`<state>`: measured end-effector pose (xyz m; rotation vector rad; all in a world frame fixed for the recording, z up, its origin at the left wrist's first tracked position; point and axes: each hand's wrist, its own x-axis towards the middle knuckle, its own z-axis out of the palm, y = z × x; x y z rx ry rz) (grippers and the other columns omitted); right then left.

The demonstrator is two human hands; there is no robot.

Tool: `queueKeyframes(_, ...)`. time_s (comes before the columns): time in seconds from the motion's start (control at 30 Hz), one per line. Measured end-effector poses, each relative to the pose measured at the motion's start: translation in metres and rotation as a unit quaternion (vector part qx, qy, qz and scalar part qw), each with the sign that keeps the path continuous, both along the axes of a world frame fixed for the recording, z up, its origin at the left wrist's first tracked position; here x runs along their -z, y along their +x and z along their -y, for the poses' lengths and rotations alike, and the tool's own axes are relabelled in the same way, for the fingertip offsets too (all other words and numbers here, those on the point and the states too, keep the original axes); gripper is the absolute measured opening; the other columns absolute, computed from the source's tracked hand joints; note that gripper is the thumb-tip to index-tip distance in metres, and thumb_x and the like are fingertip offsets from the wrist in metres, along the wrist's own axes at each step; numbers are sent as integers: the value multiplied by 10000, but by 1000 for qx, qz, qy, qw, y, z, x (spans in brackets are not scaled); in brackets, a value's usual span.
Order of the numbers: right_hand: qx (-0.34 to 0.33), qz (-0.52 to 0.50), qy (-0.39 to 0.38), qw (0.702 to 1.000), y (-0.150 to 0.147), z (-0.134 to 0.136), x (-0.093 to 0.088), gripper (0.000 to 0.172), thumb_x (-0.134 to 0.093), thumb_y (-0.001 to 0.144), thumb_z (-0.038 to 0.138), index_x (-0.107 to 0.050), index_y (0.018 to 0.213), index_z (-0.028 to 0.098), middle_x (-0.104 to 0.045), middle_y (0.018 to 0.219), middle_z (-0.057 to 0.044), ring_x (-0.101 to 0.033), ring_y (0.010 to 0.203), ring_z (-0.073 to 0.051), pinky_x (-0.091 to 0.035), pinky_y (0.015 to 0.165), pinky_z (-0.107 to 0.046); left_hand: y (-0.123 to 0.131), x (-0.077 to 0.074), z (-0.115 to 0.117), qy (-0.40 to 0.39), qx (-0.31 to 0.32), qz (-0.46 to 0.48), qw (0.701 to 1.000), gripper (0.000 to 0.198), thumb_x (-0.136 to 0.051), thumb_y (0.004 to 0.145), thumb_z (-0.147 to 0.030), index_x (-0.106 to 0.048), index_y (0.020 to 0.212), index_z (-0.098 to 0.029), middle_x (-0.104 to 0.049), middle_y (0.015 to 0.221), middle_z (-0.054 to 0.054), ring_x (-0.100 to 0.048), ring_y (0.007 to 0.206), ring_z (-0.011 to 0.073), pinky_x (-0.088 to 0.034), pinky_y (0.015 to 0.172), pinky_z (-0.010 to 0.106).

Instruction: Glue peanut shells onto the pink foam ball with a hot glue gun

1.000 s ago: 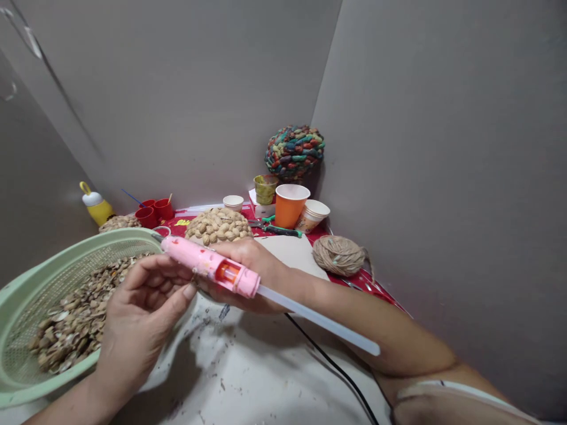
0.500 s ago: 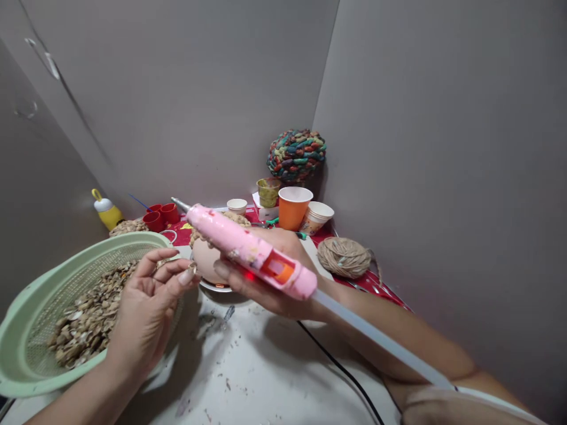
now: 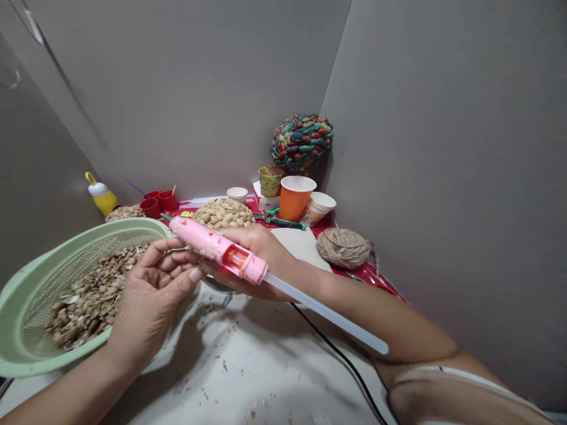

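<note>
My right hand [image 3: 261, 254] is wrapped round a pink hot glue gun [image 3: 212, 245], its nozzle pointing to the upper left. A long translucent glue stick [image 3: 330, 313] sticks out of its back end. My left hand [image 3: 153, 289] is close under the gun's front, its thumb and fingers bent together in a pinch. A small shell piece showed at those fingertips earlier; the fingertips are now partly hidden. Beside that hand, a green colander [image 3: 20, 330] holds many brown shell pieces [image 3: 88, 301]. Under the hands, a bit of metal rim [image 3: 217, 284] shows.
Behind the hands are a peanut-covered mound [image 3: 224, 212], green-handled pliers [image 3: 287, 223], an orange cup [image 3: 296, 198], patterned paper cups [image 3: 321, 206] and red cups [image 3: 167, 200]. Twine [image 3: 343, 248] lies right. A multicoloured ball [image 3: 302, 141] stands by the wall. A black cord [image 3: 341, 354] crosses the white table.
The glue gun has moved left and down, closer to my left hand. The pinkish round form beneath it is now hidden, and more of the peanut-covered mound shows.
</note>
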<state>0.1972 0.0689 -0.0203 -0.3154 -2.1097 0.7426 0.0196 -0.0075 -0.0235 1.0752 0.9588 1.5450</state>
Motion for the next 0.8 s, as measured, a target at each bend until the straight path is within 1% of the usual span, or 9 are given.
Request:
queueKeyframes(0.13, -18, 25, 29, 999, 1, -3, -1, 182, -671, 796, 204, -497, 760, 164, -538, 691, 39, -427, 589, -67, -350, 571, -195, -1, 4, 0, 5, -2, -16, 1000, 371, -854, 726, -105, -715, 1040, -247, -754, 953, -9, -705, 855, 94, -577, 829, 152)
queueKeyframes(0.27, -10, 27, 81, 996, 0, -1, -3, 202, -619, 826, 220, -438, 744, 184, -534, 700, 25, -410, 573, -77, -333, 571, -210, 0, 4, -2, 6, -24, -20, 999, 391, -888, 671, -121, -713, 1006, -222, -755, 929, 0, -702, 813, 96, -575, 784, 141)
queueKeyframes(0.37, 12, 68, 137, 988, -1, 0, -3, 176, -583, 855, 257, -433, 787, 194, -558, 726, 0, -480, 605, -110, -357, 587, -235, 2, 2, -2, -12, -40, -26, 999, 415, -907, 630, -138, -704, 979, -233, -775, 953, -3, -720, 851, 123, -578, 762, 145)
queueKeyframes(0.47, 55, 85, 216, 971, -3, 0, 2, 175, -575, 887, 323, -476, 852, 182, -608, 774, -33, -561, 681, -158, -395, 617, -272, 4, 2, -2, -11, -52, -26, 998, 479, -913, 580, -107, -706, 993, -238, -786, 1004, 7, -733, 914, 162, -595, 807, 189)
queueKeyframes(0.53, 75, 80, 267, 957, -5, 0, 6, 170, -555, 913, 324, -511, 895, 161, -642, 820, -55, -598, 729, -170, -422, 645, -285, 4, 4, -1, -12, -62, -37, 997, 539, -898, 567, -75, -706, 1042, -242, -786, 987, 6, -738, 877, 169, -604, 794, 205)
queueKeyframes(0.6, 93, 71, 317, 941, -6, 1, 8, 137, -506, 942, 272, -538, 916, 142, -654, 831, -60, -612, 752, -162, -440, 670, -282, 3, 6, -1, -17, -72, -51, 996, 563, -878, 571, -53, -695, 1066, -248, -784, 951, -3, -739, 824, 172, -606, 744, 205)
queueKeyframes(0.67, 114, 59, 363, 923, -8, 1, 8, 153, -444, 964, 216, -560, 917, 128, -649, 811, -57, -607, 739, -149, -448, 674, -277, 0, 9, 0, -16, -77, -59, 995, 555, -860, 584, -33, -681, 1058, -258, -782, 947, -13, -736, 816, 173, -595, 715, 195)
queueKeyframes(0.8, 143, 31, 430, 891, -9, 1, 7, 239, -360, 986, 131, -573, 880, 125, -626, 754, -42, -587, 682, -142, -437, 639, -280, -4, 11, 3, -4, -62, -79, 995, 464, -831, 624, -7, -676, 986, -251, -764, 973, -34, -708, 846, 151, -571, 758, 179)
